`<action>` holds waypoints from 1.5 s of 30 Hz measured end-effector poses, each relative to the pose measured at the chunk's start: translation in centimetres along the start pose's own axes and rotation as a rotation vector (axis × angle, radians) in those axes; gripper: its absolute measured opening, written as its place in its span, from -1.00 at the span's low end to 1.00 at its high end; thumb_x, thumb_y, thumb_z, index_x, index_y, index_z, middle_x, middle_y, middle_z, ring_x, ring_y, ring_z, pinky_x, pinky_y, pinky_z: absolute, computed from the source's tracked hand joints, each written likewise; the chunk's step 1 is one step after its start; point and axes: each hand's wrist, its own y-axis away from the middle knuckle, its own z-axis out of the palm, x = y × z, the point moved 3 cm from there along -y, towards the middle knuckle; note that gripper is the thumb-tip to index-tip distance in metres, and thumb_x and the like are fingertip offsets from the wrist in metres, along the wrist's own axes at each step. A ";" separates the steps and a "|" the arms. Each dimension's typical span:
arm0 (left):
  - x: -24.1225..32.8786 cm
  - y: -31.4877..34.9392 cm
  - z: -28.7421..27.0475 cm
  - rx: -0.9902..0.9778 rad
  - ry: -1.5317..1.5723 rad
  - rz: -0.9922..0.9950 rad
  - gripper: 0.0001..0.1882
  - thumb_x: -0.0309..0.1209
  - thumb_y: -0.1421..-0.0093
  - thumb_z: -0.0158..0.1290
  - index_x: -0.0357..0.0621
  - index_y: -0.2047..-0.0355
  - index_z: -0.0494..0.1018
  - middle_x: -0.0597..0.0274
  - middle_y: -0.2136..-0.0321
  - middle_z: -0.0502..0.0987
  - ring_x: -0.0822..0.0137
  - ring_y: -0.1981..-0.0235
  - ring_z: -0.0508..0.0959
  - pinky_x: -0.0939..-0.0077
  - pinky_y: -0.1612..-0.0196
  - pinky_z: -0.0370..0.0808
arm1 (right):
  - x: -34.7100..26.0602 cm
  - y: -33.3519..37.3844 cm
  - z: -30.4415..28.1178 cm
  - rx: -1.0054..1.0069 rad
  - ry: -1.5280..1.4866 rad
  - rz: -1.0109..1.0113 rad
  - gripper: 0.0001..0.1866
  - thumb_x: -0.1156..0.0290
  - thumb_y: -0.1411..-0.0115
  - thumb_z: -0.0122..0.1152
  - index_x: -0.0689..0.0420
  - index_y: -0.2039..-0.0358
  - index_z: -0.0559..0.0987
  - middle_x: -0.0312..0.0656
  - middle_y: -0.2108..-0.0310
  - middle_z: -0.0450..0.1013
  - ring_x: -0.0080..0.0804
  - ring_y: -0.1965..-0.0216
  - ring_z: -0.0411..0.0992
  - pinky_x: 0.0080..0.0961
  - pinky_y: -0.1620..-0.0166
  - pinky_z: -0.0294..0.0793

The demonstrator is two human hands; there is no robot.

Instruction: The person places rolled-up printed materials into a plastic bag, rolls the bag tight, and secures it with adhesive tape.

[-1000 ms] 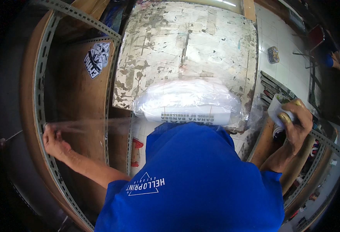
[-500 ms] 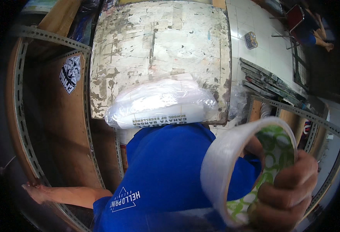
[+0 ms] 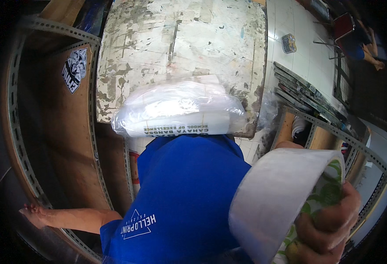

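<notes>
Close to the view at the lower right, my right hand (image 3: 330, 220) grips a wide roll of clear packing tape (image 3: 275, 193) by its rim. Its fingers curl over the green-and-white patterned core. My left arm stretches out to the far left, where my left hand (image 3: 33, 217) lies by the metal frame of a shelf, small and dim; its fingers look extended, with nothing visible in them. In front of my blue shirt, a clear plastic package (image 3: 180, 105) with folded white material and printing inside lies along the near edge of a worn, paint-stained table (image 3: 180, 48).
A wooden shelf with a perforated metal frame (image 3: 97, 132) stands on my left, another metal-framed shelf (image 3: 334, 132) on my right. Dark flat boards (image 3: 308, 94) are stacked beyond it. A small tin (image 3: 289, 43) sits on the tiled floor. Another person's legs (image 3: 369, 50) show by a red chair (image 3: 344, 27).
The tape roll has turned in my right hand, so its outer band faces the view more and less of its core shows. My left hand has shifted slightly left.
</notes>
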 end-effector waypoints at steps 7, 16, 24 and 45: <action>2.8 3.1 -1.3 -0.105 0.361 -0.232 -0.51 -0.08 -0.34 -0.05 -0.33 0.35 0.60 0.09 0.30 0.64 0.29 0.40 0.61 0.49 0.34 0.52 | 6.5 7.6 1.2 0.124 0.434 0.382 -0.85 0.47 0.05 0.34 0.09 0.44 0.53 -0.32 0.55 0.44 -0.48 0.58 0.41 -0.49 0.51 0.30; 5.6 6.3 -3.1 -0.069 0.762 -0.341 -0.61 -0.28 -0.20 0.20 -0.47 0.23 0.50 -0.01 0.30 0.62 0.24 0.36 0.58 0.40 0.36 0.51 | 22.7 28.3 3.3 -0.042 0.707 0.695 -0.58 0.55 0.02 0.35 0.09 0.08 0.57 -0.14 0.48 0.47 -0.22 0.48 0.41 -0.38 0.36 0.40; 2.3 4.0 -0.7 -0.070 0.655 -0.173 -0.62 -0.18 -0.25 0.13 -0.33 0.21 0.57 0.07 0.32 0.62 0.31 0.34 0.59 0.56 0.34 0.48 | 18.1 25.1 3.0 0.111 0.594 0.812 -0.37 0.54 0.09 0.42 0.22 -0.07 0.49 -0.02 0.12 0.48 -0.18 0.17 0.46 -0.30 0.15 0.44; 16.1 20.9 0.2 -1.093 1.286 -0.043 -0.78 -0.32 -0.26 0.15 -0.23 0.21 0.56 0.26 0.41 0.57 0.47 0.41 0.50 0.63 0.36 0.34 | 1.2 16.1 -1.7 1.011 -0.090 0.877 -0.82 0.48 -0.06 0.39 0.21 0.45 0.51 -0.25 0.57 0.45 -0.51 0.56 0.31 -0.56 0.34 0.30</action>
